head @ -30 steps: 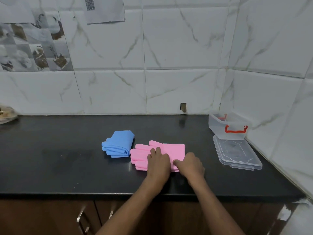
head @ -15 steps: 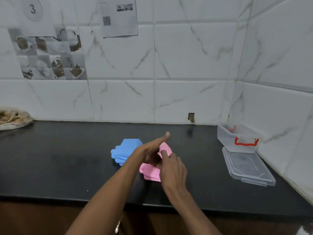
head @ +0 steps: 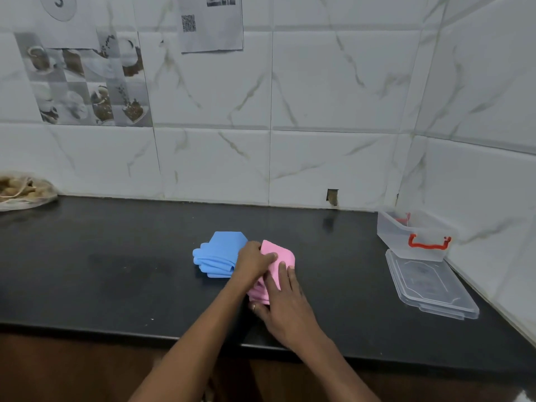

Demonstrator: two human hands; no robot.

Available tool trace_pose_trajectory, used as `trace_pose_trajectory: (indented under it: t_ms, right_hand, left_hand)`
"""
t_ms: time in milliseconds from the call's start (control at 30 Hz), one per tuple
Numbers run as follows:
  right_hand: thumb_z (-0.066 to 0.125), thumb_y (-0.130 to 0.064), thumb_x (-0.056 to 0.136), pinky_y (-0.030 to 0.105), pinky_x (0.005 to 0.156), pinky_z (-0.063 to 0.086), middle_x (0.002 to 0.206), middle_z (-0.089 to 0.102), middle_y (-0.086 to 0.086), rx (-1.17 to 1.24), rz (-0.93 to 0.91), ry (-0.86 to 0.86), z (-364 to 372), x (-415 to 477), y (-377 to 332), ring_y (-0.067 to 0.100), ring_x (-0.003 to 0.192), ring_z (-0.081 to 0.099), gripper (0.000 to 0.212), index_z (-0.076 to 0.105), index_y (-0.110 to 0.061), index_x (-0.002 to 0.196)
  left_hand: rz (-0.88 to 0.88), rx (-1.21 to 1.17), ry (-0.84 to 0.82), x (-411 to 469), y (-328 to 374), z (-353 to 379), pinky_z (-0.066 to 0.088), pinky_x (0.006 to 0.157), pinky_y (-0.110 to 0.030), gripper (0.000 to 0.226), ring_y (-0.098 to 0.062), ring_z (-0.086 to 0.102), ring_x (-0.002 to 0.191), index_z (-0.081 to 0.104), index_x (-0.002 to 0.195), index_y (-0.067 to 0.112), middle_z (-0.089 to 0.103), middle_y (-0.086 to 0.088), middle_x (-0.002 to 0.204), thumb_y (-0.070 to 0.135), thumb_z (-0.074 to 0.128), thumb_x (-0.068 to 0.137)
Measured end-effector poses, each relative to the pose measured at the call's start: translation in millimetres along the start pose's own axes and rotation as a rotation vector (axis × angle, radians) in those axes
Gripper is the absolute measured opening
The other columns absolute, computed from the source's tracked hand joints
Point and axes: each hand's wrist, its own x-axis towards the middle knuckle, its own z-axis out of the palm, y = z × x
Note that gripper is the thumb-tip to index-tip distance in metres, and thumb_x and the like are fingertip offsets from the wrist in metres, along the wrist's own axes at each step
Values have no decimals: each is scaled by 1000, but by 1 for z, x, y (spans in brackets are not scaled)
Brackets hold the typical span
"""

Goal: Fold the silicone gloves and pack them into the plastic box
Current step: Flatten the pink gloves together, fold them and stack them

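The pink silicone glove (head: 279, 256) lies folded over on the black counter (head: 116, 271), near its front middle. My left hand (head: 253, 261) rests on its left side, with the fingers laid across the fold. My right hand (head: 285, 304) presses flat on the near part, fingers straight on top and the thumb at the glove's near edge. A folded blue glove (head: 219, 253) sits just left of the pink one, touching my left hand. The clear plastic box (head: 413, 236) with a red clasp stands open at the right, by the corner wall.
The box's clear lid (head: 430, 287) lies flat on the counter in front of the box. A bag of brownish items (head: 23, 192) sits at the far left against the tiled wall. The counter's front edge runs just below my wrists.
The pink glove lay flat, then its cuff end was lifted and folded over. Now both hands press the folded glove down on the counter.
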Motion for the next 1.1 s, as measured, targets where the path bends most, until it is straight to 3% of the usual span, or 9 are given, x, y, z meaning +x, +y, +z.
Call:
trace_pose_trajectory:
  t_ms: [100, 200, 333, 433, 500, 767, 867, 967, 1100]
  right_hand:
    - [38, -48, 95, 41, 121, 5, 164, -6, 9, -95, -66, -26, -3, -2, 7, 25, 151, -9, 75, 1, -24, 156]
    - [40, -42, 96, 39, 121, 10, 164, 2, 5, 2, -129, -128, -15, -1, 14, 21, 151, -4, 61, 23, -25, 153]
    - [49, -16, 93, 23, 95, 39, 136, 57, 7, 462, 171, 178, -33, 9, 26, 22, 128, 51, 32, 62, -11, 123]
    - [52, -28, 93, 27, 70, 39, 107, 64, 11, 529, 504, 241, -37, 23, 27, 26, 90, 58, 24, 58, -6, 102]
    - [58, -38, 91, 30, 66, 39, 99, 61, 13, 612, 563, 182, -33, 34, 19, 25, 79, 53, 32, 51, -7, 86]
    - [77, -39, 70, 43, 79, 56, 107, 59, 9, 835, 522, 163, -18, 54, -8, 27, 95, 61, 53, 50, -9, 105]
    - [81, -30, 71, 45, 77, 59, 107, 61, 8, 1020, 498, 151, -17, 51, 0, 27, 94, 64, 54, 47, -11, 109]
    - [80, -10, 74, 53, 78, 59, 111, 66, 17, 1294, 535, 183, -19, 45, 9, 35, 95, 68, 53, 51, -4, 118]
    - [77, -2, 75, 53, 76, 60, 108, 69, 21, 1457, 458, 255, -27, 40, 17, 38, 95, 69, 47, 57, -2, 117]
  left_hand:
    - [127, 322, 218, -11, 7, 4, 49, 77, -35, 28, -28, 61, 96, 61, 110, 9, 66, -7, 106, 17, 63, 85]
    - [117, 467, 228, -16, -4, 5, 46, 79, -37, 53, -31, 56, 103, 42, 139, 15, 50, -11, 122, 12, 58, 89]
    - [220, 335, 184, -23, -25, 7, 46, 81, -32, 55, -26, 54, 98, 38, 144, 19, 44, -13, 124, 3, 49, 93]
    - [245, 283, 177, -27, -32, 12, 50, 86, -39, 41, -34, 51, 107, 49, 132, 17, 46, -13, 123, 2, 43, 95]
    - [204, 178, 189, -29, -31, 14, 46, 74, -31, 29, -31, 49, 99, 53, 119, 18, 47, -4, 107, 8, 36, 98]
    - [251, 70, 238, -40, -33, 13, 47, 93, -38, 31, -12, 53, 105, 50, 106, 29, 53, 5, 109, 35, 20, 101]
    - [195, -31, 196, -41, -31, 11, 45, 93, -36, 25, -10, 51, 109, 48, 119, 31, 53, 4, 118, 28, 33, 98]
    - [260, 30, 273, -43, -29, 10, 39, 99, -28, 49, -15, 45, 118, 39, 141, 15, 47, 1, 128, 18, 55, 94]
    - [229, -166, 402, -54, -23, 10, 43, 98, -29, 75, -15, 49, 115, 36, 143, 11, 49, 0, 126, 25, 76, 81]
